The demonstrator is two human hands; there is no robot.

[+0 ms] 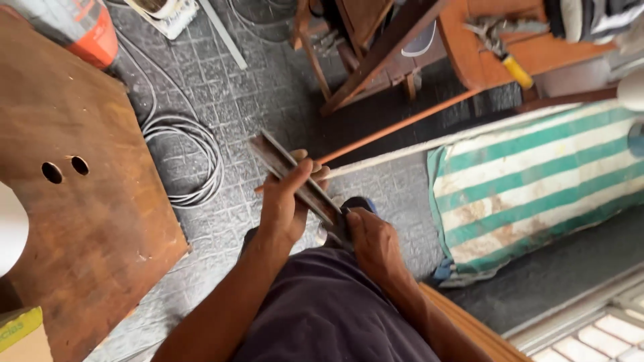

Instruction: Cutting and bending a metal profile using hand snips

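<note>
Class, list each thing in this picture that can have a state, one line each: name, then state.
Metal strip: held at a slant, gripped at both ends.
Left hand: closed around the strip.
Right hand: closed on the strip's near end.
Cable: coiled on the floor.
Wooden board: lying flat, two holes drilled.
Striped cloth: spread out, stained.

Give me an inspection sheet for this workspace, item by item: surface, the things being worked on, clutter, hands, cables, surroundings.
Surface: dark patterned tile floor.
Job's things: long flat metal strip, held at a slant over the lap.
Clutter: brown board with two holes at left; orange power tool at its far end; yellow-handled tool on an orange wooden seat.
Grippers: left hand wrapped round the strip's middle; right hand closed on its near end.
Cables: coiled grey cable on the floor beside the board.
Surroundings: green-and-white striped cushion at right; wooden frames beyond.
</note>
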